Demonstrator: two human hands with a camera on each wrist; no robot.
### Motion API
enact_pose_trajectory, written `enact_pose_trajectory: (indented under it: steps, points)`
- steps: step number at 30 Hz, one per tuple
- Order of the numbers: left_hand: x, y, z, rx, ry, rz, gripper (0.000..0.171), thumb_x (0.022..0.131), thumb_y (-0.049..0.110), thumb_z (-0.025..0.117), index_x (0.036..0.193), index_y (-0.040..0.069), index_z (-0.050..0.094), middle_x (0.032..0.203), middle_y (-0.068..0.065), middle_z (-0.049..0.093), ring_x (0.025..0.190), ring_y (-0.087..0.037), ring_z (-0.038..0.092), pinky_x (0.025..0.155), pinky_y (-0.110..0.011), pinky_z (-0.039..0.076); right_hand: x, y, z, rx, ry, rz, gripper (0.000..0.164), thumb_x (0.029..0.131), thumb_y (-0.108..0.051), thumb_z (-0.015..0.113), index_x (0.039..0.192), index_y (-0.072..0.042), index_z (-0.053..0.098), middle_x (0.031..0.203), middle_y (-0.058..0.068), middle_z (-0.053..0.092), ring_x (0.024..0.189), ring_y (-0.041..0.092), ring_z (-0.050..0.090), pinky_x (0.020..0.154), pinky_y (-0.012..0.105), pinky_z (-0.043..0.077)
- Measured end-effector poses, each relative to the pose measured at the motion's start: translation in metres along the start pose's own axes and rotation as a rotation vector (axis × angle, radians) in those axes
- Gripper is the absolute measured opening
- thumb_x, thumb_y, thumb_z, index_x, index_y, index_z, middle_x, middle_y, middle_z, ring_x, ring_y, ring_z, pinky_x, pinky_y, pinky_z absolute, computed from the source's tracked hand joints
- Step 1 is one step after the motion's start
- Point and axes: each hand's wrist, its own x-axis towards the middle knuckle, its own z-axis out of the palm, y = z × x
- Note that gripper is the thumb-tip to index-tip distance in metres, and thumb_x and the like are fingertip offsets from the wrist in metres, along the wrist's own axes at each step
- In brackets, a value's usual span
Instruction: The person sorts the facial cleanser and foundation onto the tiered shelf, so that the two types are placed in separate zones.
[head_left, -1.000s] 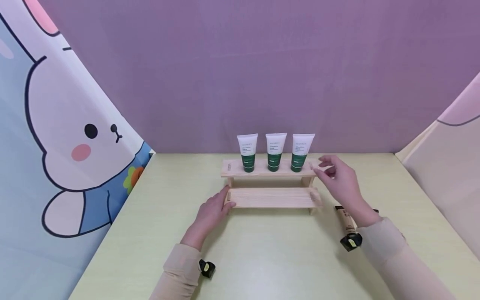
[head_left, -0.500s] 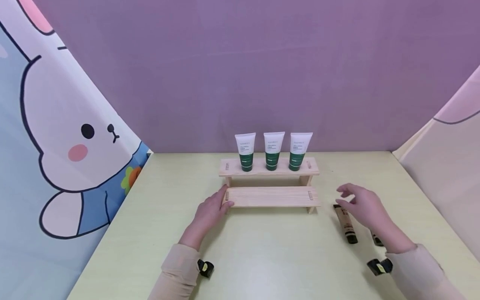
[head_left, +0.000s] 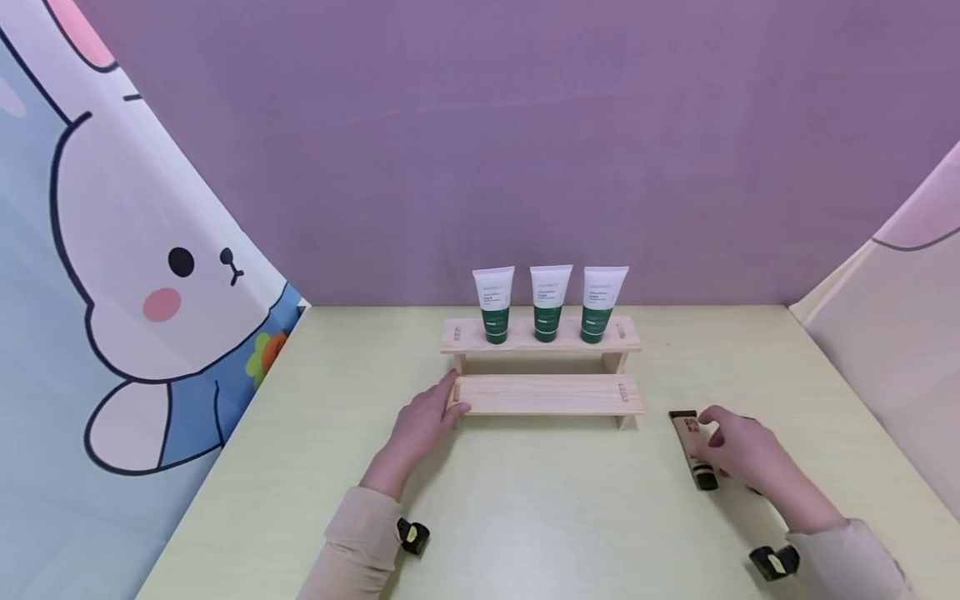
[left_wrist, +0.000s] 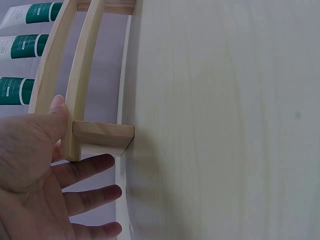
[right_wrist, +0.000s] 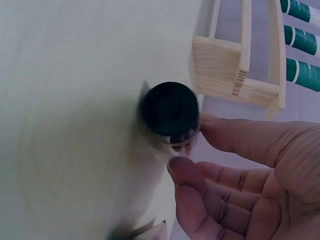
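Note:
My left hand (head_left: pixel 422 421) grips the left end of the lower board of a two-step wooden shelf (head_left: pixel 547 395). In the left wrist view its thumb lies over the board edge, and the other fingers (left_wrist: pixel 92 198) stretch out beside the leg. Out to the right, my right hand (head_left: pixel 742 446) has its thumb and fingers around a tan squeeze tube (head_left: pixel 686 433) lying on the table. The tube's black cap (right_wrist: pixel 170 107) faces the right wrist camera, with the thumb on one side and a fingertip on the other. Part of the tube's side is hidden by the hand.
Three white-and-green squeeze tubes (head_left: pixel 547 304) stand in a row on the upper board. Another dark-capped tube (head_left: pixel 754 491) lies mostly hidden under the right hand. A purple cloth backdrop (head_left: pixel 525 150) rises behind the pale table (head_left: pixel 540 508).
The right hand has left the upper board's right end and come down to the tan tube on the table. The left hand has stayed on the shelf's lower board.

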Motion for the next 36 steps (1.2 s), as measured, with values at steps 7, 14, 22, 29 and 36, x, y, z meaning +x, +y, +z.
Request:
enact_pose_trajectory:
  steps: [7, 14, 22, 29, 36]
  points:
    - [0.000, 0.001, -0.001, -0.003, -0.008, -0.015, 0.062, 0.099, 0.038, 0.055, 0.150, 0.009, 0.035, 0.137, -0.020, 0.054, 0.118, -0.041, 0.055, 0.090, -0.059, 0.045, 0.003, 0.001, 0.004, 0.033, -0.020, 0.024, 0.048, 0.087, -0.013, 0.068, 0.122, 0.014, 0.049, 0.075, 0.003, 0.062, 0.057, 0.015, 0.057, 0.052, 0.034, 0.046]
    - [0.000, 0.001, 0.000, -0.002, 0.000, -0.010, 0.062, 0.099, 0.038, 0.055, 0.151, 0.009, 0.035, 0.137, -0.020, 0.055, 0.118, -0.042, 0.055, 0.090, -0.059, 0.045, 0.004, -0.001, 0.007, 0.018, -0.032, 0.014, 0.053, 0.087, -0.016, 0.068, 0.124, 0.017, 0.049, 0.071, 0.000, 0.062, 0.053, 0.014, 0.056, 0.051, 0.033, 0.045]
    - [0.001, 0.000, 0.000, 0.001, -0.003, -0.013, 0.063, 0.099, 0.039, 0.055, 0.151, 0.010, 0.034, 0.139, -0.019, 0.053, 0.120, -0.041, 0.054, 0.091, -0.059, 0.044, 0.002, -0.001, 0.010, 0.022, -0.014, -0.005, 0.056, 0.087, -0.016, 0.067, 0.127, 0.018, 0.047, 0.067, -0.001, 0.059, 0.049, 0.014, 0.055, 0.048, 0.032, 0.044]
    - [0.001, -0.001, 0.001, 0.005, -0.001, -0.007, 0.063, 0.099, 0.038, 0.055, 0.151, 0.009, 0.034, 0.138, -0.020, 0.054, 0.119, -0.042, 0.055, 0.091, -0.059, 0.045, 0.002, -0.002, 0.011, 0.026, -0.007, 0.000, 0.055, 0.086, -0.014, 0.066, 0.127, 0.017, 0.047, 0.070, -0.001, 0.061, 0.051, 0.014, 0.055, 0.051, 0.032, 0.045]
    - [0.001, -0.001, 0.002, -0.002, 0.002, -0.003, 0.062, 0.099, 0.037, 0.056, 0.150, 0.008, 0.035, 0.137, -0.020, 0.054, 0.118, -0.042, 0.055, 0.090, -0.059, 0.045, -0.001, -0.008, 0.009, 0.058, 0.025, -0.020, 0.055, 0.086, -0.014, 0.068, 0.129, 0.014, 0.047, 0.078, 0.003, 0.064, 0.053, 0.014, 0.056, 0.051, 0.033, 0.046]
